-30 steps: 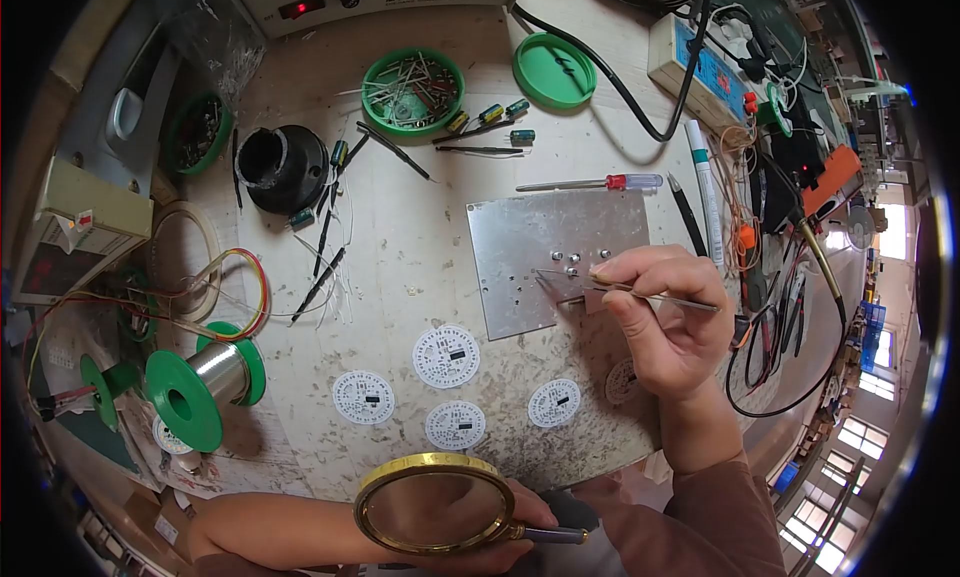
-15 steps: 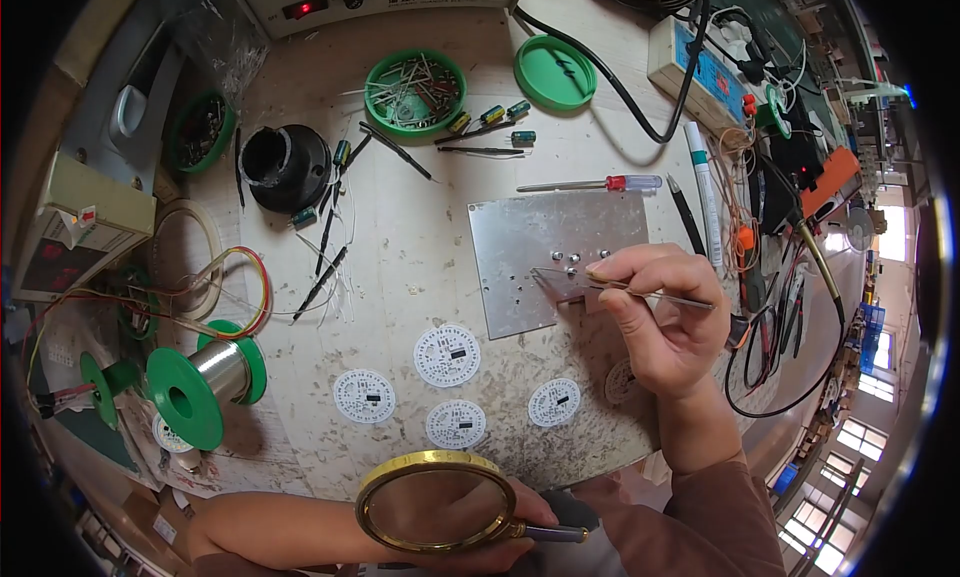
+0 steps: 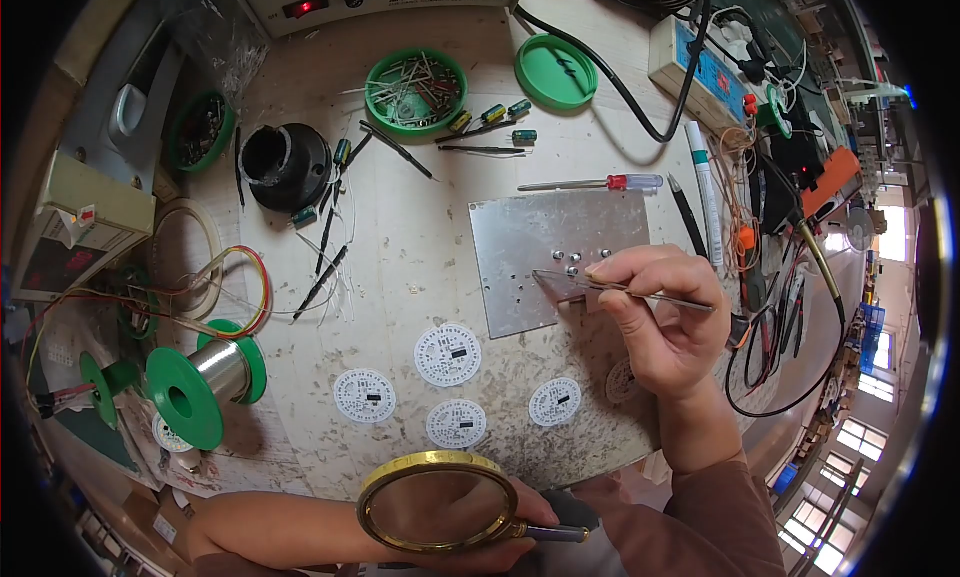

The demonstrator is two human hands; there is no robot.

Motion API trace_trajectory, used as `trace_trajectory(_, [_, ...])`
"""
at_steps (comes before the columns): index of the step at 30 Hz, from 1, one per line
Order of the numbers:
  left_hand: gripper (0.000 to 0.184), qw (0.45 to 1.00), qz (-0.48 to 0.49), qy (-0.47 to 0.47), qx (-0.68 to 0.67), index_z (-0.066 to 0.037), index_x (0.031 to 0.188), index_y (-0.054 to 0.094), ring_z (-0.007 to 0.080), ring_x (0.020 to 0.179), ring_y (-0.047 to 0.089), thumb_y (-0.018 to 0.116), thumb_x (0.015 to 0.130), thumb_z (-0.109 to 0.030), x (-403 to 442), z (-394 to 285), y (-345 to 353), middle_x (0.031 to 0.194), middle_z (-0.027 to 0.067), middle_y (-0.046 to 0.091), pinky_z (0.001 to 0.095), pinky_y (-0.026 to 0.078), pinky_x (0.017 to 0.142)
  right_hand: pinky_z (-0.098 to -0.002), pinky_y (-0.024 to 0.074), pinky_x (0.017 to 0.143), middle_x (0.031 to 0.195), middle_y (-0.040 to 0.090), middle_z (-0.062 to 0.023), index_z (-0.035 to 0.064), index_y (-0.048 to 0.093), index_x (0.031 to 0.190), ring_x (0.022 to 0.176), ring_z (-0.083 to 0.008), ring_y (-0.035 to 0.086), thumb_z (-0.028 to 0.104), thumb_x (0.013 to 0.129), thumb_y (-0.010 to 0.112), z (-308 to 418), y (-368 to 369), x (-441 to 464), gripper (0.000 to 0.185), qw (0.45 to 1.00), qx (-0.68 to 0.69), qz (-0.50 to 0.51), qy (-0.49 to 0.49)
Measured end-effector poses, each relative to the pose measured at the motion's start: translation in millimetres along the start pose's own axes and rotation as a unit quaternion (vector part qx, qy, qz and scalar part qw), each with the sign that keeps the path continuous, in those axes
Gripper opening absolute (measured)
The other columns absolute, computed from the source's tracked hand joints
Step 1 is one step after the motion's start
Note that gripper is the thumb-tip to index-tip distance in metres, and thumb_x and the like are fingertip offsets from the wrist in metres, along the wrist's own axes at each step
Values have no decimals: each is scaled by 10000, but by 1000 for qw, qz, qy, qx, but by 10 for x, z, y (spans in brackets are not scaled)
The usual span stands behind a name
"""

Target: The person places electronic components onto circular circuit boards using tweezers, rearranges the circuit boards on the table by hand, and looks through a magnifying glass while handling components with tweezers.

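A pair of metal tweezers is pinched in my right hand, over the right part of a square metal plate. The tweezer tips point left, above small dark and silvery parts on the plate. At the bottom, my left hand holds a gold-rimmed magnifying glass by its handle, partly hidden under the lens. Round white circuit boards, each with a black chip, lie between the plate and the lens, among them a larger one and one at the left.
A green dish of components and a green lid sit at the back. A screwdriver, a black pen-like tool and a marker lie near the plate. Solder spools stand left; cables and a soldering iron are at the right.
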State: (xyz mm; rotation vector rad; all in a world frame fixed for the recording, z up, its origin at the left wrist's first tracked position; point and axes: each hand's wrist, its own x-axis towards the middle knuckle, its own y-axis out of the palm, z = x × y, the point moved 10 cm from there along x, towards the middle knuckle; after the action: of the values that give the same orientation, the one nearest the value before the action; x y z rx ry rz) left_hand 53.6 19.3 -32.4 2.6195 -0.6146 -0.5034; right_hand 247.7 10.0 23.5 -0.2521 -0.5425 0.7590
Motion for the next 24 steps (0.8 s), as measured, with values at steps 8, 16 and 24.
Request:
trace_trajectory(8, [337, 985, -6, 171, -31, -26, 1168, 556, 286, 1029, 621, 627, 844, -86, -105, 57, 18, 1131, 154, 634, 391, 515, 853, -269, 503, 658, 840, 677, -149, 9, 572, 861, 733, -198, 643, -59, 750, 735, 4, -13, 4, 209, 1000, 0, -3, -3])
trace_trajectory(16, [359, 984, 3, 179, -23, -28, 1189, 537, 292, 1034, 617, 623, 844, -72, -112, 116, 45, 1131, 155, 630, 392, 514, 851, -273, 506, 660, 852, 676, -151, 6, 571, 869, 748, -193, 643, -61, 757, 730, -2, -18, -5, 206, 1000, 5, 1, -2])
trace_trajectory(24, [251, 986, -47, 155, 39, -20, 1043, 593, 231, 773, 632, 676, 825, -113, -55, -125, 47, 869, 87, 629, 320, 511, 663, -298, 514, 735, 892, 666, -170, 16, 527, 912, 810, -214, 647, -65, 782, 704, 167, -39, -81, 234, 999, 32, 0, -2])
